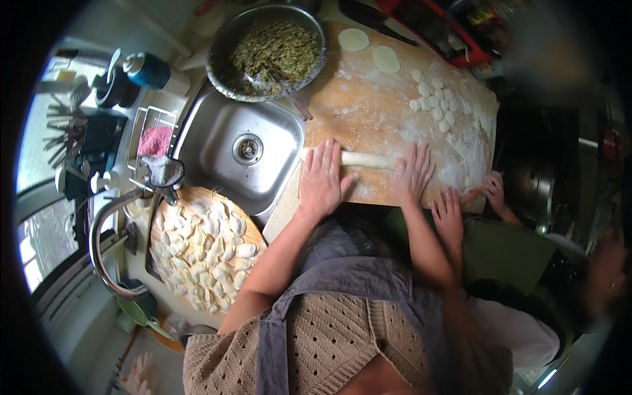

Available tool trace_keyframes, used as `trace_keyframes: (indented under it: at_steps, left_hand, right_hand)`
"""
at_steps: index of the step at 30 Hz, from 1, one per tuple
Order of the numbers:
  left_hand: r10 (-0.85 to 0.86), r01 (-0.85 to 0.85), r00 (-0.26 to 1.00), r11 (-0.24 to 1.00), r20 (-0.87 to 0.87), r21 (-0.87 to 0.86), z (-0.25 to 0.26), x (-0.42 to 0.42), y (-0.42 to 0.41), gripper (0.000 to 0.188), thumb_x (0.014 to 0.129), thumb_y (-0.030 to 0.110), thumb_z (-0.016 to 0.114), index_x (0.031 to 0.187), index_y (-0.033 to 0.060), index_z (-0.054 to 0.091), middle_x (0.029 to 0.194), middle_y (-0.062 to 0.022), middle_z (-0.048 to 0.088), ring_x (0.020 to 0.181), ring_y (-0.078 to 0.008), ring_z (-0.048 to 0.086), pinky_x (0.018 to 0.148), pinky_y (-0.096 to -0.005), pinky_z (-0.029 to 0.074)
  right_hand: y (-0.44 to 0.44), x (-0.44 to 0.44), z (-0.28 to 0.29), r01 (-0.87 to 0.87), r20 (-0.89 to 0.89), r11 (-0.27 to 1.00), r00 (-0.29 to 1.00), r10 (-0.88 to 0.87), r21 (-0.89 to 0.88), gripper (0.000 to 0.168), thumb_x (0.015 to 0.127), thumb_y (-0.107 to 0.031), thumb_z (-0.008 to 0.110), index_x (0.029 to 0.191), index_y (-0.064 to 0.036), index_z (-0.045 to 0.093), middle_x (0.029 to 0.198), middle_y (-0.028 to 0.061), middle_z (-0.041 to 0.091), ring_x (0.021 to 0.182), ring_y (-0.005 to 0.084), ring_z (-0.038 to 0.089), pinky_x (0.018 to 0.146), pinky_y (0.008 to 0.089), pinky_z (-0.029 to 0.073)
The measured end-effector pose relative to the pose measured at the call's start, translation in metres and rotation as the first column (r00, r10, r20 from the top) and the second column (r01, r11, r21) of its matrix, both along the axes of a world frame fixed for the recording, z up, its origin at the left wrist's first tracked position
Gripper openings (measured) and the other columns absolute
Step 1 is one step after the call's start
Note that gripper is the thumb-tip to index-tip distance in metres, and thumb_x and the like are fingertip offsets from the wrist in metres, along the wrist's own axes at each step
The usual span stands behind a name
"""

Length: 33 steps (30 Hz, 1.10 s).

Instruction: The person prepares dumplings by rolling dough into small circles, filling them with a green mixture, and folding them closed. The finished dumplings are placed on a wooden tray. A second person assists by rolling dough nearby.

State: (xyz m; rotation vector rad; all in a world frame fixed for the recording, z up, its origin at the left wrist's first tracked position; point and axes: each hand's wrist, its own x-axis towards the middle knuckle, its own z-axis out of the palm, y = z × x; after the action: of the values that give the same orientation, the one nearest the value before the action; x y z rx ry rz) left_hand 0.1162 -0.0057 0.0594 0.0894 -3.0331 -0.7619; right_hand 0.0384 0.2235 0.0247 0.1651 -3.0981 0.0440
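Observation:
A pale rope of dough point(370, 160) lies across the near part of a floured wooden board point(358, 111). My left hand point(323, 175) rests flat over its left end, thumb spread. Flat on its right end is my right hand point(415, 173), fingers extended. Neither hand grips the rope. Farther up the board, several small dough pieces point(433, 101) sit in a cluster, with two flat round wrappers, one wrapper point(353, 39) near the back edge and another wrapper point(386, 59) beside it.
Another person's hands, one hand point(449, 212) and the other point(494, 186), are at a small rolling pin point(473, 195) on the right. A metal bowl point(216, 79) of chopped filling stands behind the sink point(210, 133). Several dumplings point(197, 254) cover a round tray beside the faucet point(98, 252).

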Motion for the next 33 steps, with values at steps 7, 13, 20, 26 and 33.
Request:
trace_keyframes:
  at_steps: [7,13,20,26,33]
  left_hand:
    - [0.037,-0.028,0.986,0.998,-0.161,0.058,0.02,-0.111,-0.009,0.062,0.094,0.046,0.044,0.129,-0.0047,0.049,0.135,-0.0237,0.048,0.128,-0.0369,0.041,0.112,-0.0471,0.025]
    - [-0.186,0.229,0.968,0.925,-0.167,0.302,0.0,-0.071,0.037,0.063,0.092,0.044,0.048,0.134,-0.0017,0.044,0.14,-0.0235,0.041,0.133,-0.0384,0.035,0.113,-0.0495,0.021]
    - [-0.056,0.056,0.996,0.998,-0.065,-0.009,-0.012,-0.088,0.038,0.071,0.092,0.052,0.044,0.142,0.0019,0.037,0.149,-0.0194,0.033,0.14,-0.0337,0.026,0.113,-0.0517,0.016]
    - [-0.218,0.181,0.964,0.958,-0.154,-0.224,-0.016,-0.123,0.031,0.06,0.095,0.048,0.039,0.138,0.0071,0.046,0.145,-0.0124,0.043,0.137,-0.0303,0.032,0.112,-0.0498,0.02]
    - [-0.162,0.18,0.98,0.968,0.111,-0.174,0.002,-0.016,0.022,0.075,0.091,0.051,0.046,0.146,0.0021,0.029,0.152,-0.0194,0.026,0.142,-0.0335,0.022,0.116,-0.0483,0.011]
  right_hand:
    - [-0.085,-0.082,0.079,-0.068,0.208,0.957,0.969,0.13,-0.281,0.057,0.094,-0.032,0.039,0.143,-0.003,0.034,0.147,0.0199,0.033,0.14,0.0334,0.023,0.114,0.0514,0.011]
    - [-0.08,0.013,0.032,-0.374,0.0,0.868,0.918,0.396,-0.328,0.062,0.091,-0.035,0.045,0.143,-0.002,0.033,0.145,0.0209,0.036,0.138,0.0368,0.027,0.115,0.0492,0.014]
    - [-0.081,-0.021,0.026,-0.201,0.083,0.941,0.969,0.231,-0.274,0.055,0.095,-0.033,0.035,0.14,-0.003,0.04,0.151,0.0149,0.03,0.144,0.0295,0.017,0.116,0.0463,0.009]
    - [-0.064,-0.063,0.026,-0.203,-0.191,0.919,0.971,0.144,-0.338,0.046,0.087,-0.025,0.046,0.128,-0.005,0.053,0.146,0.0162,0.037,0.139,0.0334,0.026,0.115,0.0505,0.012]
    - [-0.036,0.024,0.024,-0.141,0.118,0.898,0.971,0.207,-0.416,0.071,0.087,-0.042,0.056,0.145,-0.005,0.034,0.155,0.0159,0.023,0.145,0.0304,0.014,0.117,0.0493,0.006]
